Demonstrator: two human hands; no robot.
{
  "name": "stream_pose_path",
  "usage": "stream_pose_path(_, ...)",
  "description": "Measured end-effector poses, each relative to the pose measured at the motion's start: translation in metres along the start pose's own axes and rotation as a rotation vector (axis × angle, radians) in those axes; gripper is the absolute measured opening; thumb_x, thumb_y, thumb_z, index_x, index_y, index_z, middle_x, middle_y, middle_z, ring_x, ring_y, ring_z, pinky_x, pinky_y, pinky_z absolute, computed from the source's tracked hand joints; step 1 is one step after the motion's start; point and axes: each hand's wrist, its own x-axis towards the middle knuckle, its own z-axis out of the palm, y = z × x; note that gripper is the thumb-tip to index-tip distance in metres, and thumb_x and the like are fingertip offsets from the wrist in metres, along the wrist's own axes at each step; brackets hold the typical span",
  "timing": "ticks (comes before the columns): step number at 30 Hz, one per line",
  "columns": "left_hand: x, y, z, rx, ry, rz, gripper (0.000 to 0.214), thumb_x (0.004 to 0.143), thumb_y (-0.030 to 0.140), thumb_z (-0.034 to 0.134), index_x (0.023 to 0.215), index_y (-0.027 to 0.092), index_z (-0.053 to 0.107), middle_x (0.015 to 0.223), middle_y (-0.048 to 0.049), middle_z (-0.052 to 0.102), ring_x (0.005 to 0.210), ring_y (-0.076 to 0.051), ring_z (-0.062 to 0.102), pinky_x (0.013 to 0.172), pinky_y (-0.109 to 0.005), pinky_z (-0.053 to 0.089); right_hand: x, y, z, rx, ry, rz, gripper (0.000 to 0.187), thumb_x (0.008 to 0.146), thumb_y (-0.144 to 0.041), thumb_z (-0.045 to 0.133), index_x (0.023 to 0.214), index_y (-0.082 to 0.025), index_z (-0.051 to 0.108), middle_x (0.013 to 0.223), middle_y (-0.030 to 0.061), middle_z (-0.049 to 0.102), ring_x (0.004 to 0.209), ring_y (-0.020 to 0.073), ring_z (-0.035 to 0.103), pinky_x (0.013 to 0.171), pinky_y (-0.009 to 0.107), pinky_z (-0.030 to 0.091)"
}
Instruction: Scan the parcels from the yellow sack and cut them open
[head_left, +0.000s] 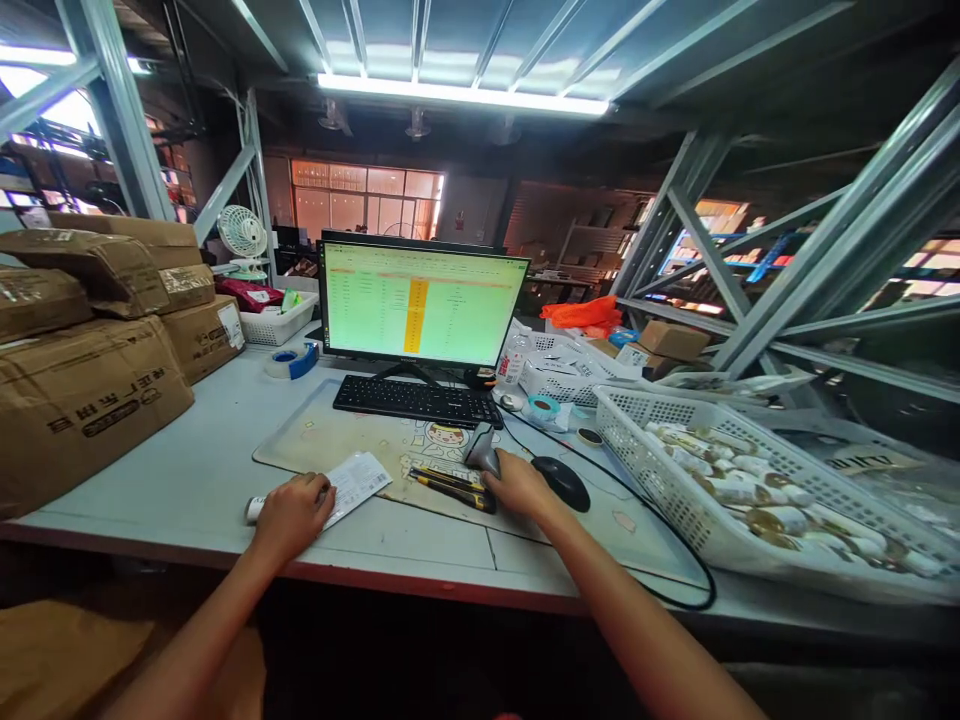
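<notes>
My left hand (292, 512) rests at the table's front edge, its fingers curled over the near end of a flat white packet (363, 482) with small print. A small white cylinder (255, 510), like a bottle, pokes out on the left side of that hand; whether it is gripped too is hidden. In my right hand (519, 482) is a grey barcode scanner (481, 450), held low over the desk mat and tilted to the left. Two yellow-and-black utility knives (454, 488) lie on the mat between my hands. A black mouse (561, 484) sits just right of my right hand.
A monitor (420, 300) showing a spreadsheet stands behind a black keyboard (416, 400). On the right, a white basket (652, 480) holds many small bottles. Cardboard boxes (90, 400) are stacked left, near a blue tape dispenser (292, 361). A black cable (675, 540) loops across the mat.
</notes>
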Motion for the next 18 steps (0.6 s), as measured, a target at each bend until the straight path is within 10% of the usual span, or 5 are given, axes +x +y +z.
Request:
stream_pose_path(8, 0.006, 0.003, 0.007, 0.124, 0.056, -0.068, 0.043, 0.105, 0.045, 0.041, 0.129, 0.017, 0.065, 0.133, -0.0157, 0.066, 0.119, -0.034, 0.062, 0.093, -0.044, 0.050, 0.025, 0.066, -0.024, 0.131, 0.268, 0.009, 0.045, 0.102, -0.029, 0.050, 0.136, -0.004, 0.065, 0.124, 0.0216, 0.071, 0.116, 0.0315, 0.066, 0.100, 0.039, 0.048)
stream_pose_path(18, 0.007, 0.001, 0.002, 0.192, 0.006, -0.016, 0.049, 0.106, 0.046, 0.037, 0.133, 0.016, 0.065, 0.130, -0.0165, 0.065, 0.117, -0.034, 0.061, 0.092, -0.043, 0.050, 0.132, -0.001, -0.033, 0.100, -0.002, -0.110, 0.037, 0.093, -0.012, 0.060, 0.126, -0.013, 0.077, 0.130, 0.0132, 0.073, 0.124, 0.0274, 0.065, 0.105, 0.028, 0.046)
